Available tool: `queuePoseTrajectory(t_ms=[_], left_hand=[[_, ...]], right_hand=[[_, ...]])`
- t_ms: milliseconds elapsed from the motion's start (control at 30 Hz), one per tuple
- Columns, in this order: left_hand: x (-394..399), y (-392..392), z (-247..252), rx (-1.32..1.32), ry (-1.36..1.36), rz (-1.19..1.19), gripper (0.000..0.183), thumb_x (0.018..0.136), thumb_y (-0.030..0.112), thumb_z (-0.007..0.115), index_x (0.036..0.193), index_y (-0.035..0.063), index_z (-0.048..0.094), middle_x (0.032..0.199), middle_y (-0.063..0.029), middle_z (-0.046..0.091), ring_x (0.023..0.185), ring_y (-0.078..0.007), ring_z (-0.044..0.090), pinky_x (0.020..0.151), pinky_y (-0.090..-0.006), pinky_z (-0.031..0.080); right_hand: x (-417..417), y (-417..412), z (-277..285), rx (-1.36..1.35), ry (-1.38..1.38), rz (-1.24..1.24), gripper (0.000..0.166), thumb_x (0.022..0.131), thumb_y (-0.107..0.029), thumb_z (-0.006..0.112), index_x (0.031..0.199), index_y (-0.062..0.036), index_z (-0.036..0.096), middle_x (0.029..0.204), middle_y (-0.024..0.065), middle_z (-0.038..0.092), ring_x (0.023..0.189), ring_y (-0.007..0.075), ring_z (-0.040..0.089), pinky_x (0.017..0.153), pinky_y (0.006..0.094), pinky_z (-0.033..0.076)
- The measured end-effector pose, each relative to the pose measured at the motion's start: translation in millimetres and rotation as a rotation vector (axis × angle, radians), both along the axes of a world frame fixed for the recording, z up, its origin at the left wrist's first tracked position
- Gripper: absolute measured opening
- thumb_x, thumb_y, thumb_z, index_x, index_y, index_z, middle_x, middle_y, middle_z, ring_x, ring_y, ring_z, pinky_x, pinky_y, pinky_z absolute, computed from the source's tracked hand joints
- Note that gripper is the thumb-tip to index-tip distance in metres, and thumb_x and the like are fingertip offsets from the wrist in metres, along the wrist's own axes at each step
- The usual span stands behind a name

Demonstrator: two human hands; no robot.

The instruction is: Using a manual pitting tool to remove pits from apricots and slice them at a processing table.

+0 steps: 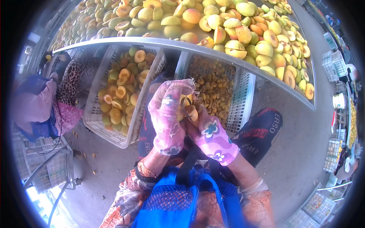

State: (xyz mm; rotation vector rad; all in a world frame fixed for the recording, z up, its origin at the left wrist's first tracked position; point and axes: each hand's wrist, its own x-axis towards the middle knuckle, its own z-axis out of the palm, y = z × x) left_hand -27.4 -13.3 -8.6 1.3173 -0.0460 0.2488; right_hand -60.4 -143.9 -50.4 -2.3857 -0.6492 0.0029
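Note:
Both hands wear pink floral gloves and meet over the gap between two crates. My left hand (168, 119) is curled around a yellow peach-like fruit piece (180, 114), mostly hidden by the fingers. My right hand (214, 135) grips a small tool with a curved metal blade (183, 103), which is against the fruit. The tool's handle is largely covered by my fingers. Left of my hands, a white plastic crate (133, 126) holds halved fruit (121, 91). Beyond my right hand, another white crate (242, 92) contains small brownish-yellow scraps or pits (212, 88).
A metal-edged table (159, 41) heaped with halved fruit (214, 21) spans the far side. At left sits a person (42, 99) beside a metal-framed stand (70, 165). Stacked crates (334, 64) and a white bucket (338, 101) stand at right. Fruit bits (94, 155) litter the floor.

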Motion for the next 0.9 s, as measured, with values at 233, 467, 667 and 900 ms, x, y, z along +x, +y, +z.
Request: queuePoseTrajectory(t_ms=[233, 467, 667, 900], left_hand=[[17, -7, 4, 0.278, -0.229, 0.045, 0.037, 0.092, 0.028, 0.046, 0.085, -0.0043, 0.063, 0.09, -0.0121, 0.064, 0.086, -0.0202, 0.059, 0.078, -0.0322, 0.048], [35, -12, 7, -0.002, 0.172, -0.189, 0.032, 0.095, 0.021, 0.051, 0.078, -0.0031, 0.065, 0.08, -0.0095, 0.067, 0.069, -0.0121, 0.058, 0.065, -0.0263, 0.047], [43, -14, 18, 0.278, 0.122, -0.169, 0.028, 0.094, 0.018, 0.053, 0.082, -0.0034, 0.067, 0.077, -0.0071, 0.066, 0.07, -0.01, 0.057, 0.066, -0.0256, 0.047], [46, -5, 15, 0.064, 0.285, -0.28, 0.04, 0.092, 0.03, 0.05, 0.084, -0.0063, 0.066, 0.077, -0.0108, 0.066, 0.069, -0.0149, 0.06, 0.065, -0.0282, 0.048]], right_hand=[[15, -15, 8, -0.062, -0.199, 0.291, 0.048, 0.083, -0.013, 0.055, 0.129, -0.0016, 0.045, 0.115, 0.0244, 0.053, 0.108, 0.0343, 0.053, 0.083, 0.0486, 0.046], [2, -6, -29, 1.321, 1.129, 0.273, 0.031, 0.098, -0.032, 0.048, 0.12, -0.011, 0.043, 0.067, -0.0032, 0.04, 0.051, 0.0068, 0.041, 0.043, 0.022, 0.036], [18, -15, -14, 1.303, 1.394, 0.295, 0.027, 0.099, -0.03, 0.05, 0.121, -0.0169, 0.045, 0.073, -0.004, 0.044, 0.052, 0.0042, 0.039, 0.045, 0.0181, 0.033], [22, -11, 25, 1.004, 1.178, -0.015, 0.024, 0.097, -0.034, 0.052, 0.094, -0.0105, 0.054, 0.063, -0.0032, 0.045, 0.051, 0.0066, 0.042, 0.047, 0.0218, 0.034]])
